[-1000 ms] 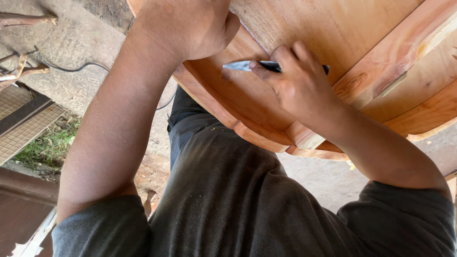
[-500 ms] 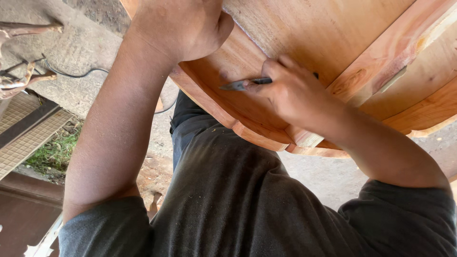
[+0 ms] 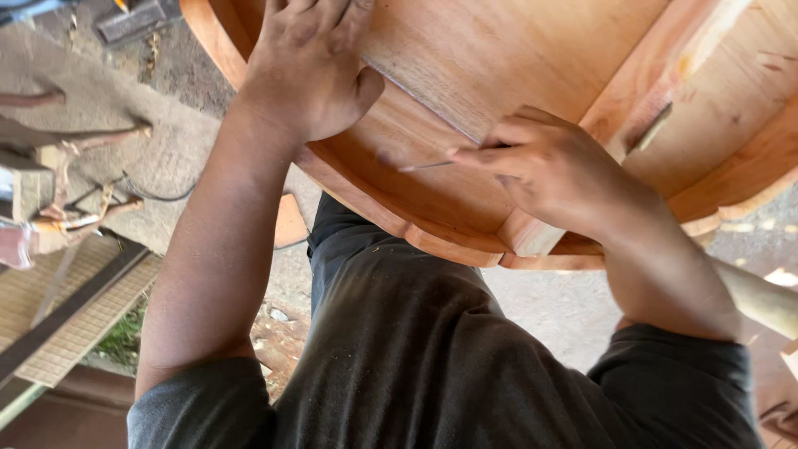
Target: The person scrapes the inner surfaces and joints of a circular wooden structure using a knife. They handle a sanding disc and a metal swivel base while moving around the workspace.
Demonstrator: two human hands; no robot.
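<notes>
Nearest the camera is the person's dark grey shirt (image 3: 432,366), flecked with sawdust, filling the lower middle of the view. From it both bare forearms rise toward a round wooden piece (image 3: 515,66) of reddish timber that spreads across the top.

The right hand (image 3: 557,170) has its fingers (image 3: 482,156) pinched tight on a thin marking tool (image 3: 424,165), only its slim pale tip showing past the knuckles; the tip lies on the curved inner band just inside the rim (image 3: 416,224). The hand itself hides the rest of the tool.

The left hand (image 3: 307,71) lies spread and flat on the wood, fingers loose and grasping nothing, thumb out toward the other hand, covering part of the panel.

A straight wooden rail (image 3: 657,75) crosses the piece to the right of the hands.

Beyond and below lies bare gritty ground (image 3: 133,133), with a dark cable (image 3: 158,196) and rusty metal bars (image 3: 75,218) at the left, and ribbed boards (image 3: 75,324) lower down.
</notes>
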